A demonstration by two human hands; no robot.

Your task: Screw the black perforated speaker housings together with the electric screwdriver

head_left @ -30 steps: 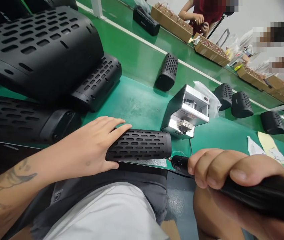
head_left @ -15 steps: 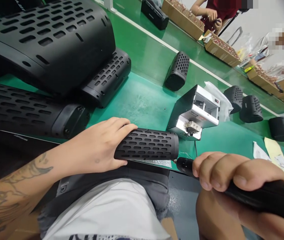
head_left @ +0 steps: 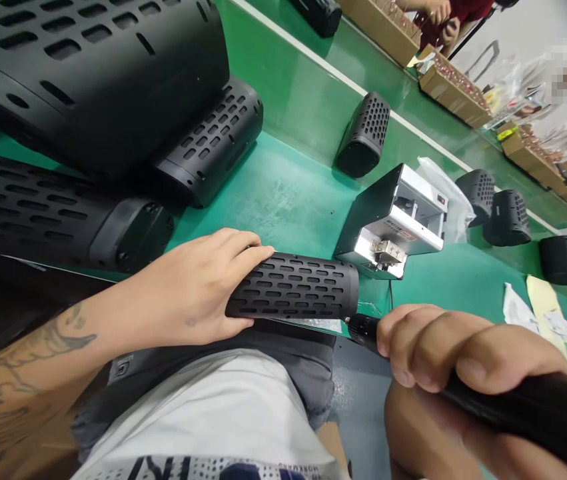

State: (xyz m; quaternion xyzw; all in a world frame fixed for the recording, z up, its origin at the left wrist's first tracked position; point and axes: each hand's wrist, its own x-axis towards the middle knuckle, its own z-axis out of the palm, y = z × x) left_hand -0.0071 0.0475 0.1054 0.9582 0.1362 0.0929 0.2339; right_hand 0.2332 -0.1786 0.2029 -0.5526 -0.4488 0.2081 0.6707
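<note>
Your left hand (head_left: 208, 287) is curled over the left end of a black box (head_left: 298, 287) full of little slots. Your thumb is on the side near your belly and your fingers go over the far side, so you have a real grip on it. That is probably to stop the box from sliding or turning. The box lies flat at the near edge of the green table (head_left: 283, 173), just past your lap. That looks like a good spot, because both your hands can get to it easily.

Your right hand (head_left: 468, 347) is wrapped tight around a black screwdriver (head_left: 363, 330). Your fingers fold over the top of its thick handle, which should help you hold it steady. It points in at the right end of the box, low down at the near corner. The tip is right by that corner, but I can't tell if it touches.

Your left hand is away from that end, so it leaves the tip plenty of room. A silver machine (head_left: 393, 227) stands behind the box's right end, out of the screwdriver's way. A bigger black box (head_left: 113, 113) sits off to your left, apart from the one you hold, maybe so it won't bump your work.
</note>
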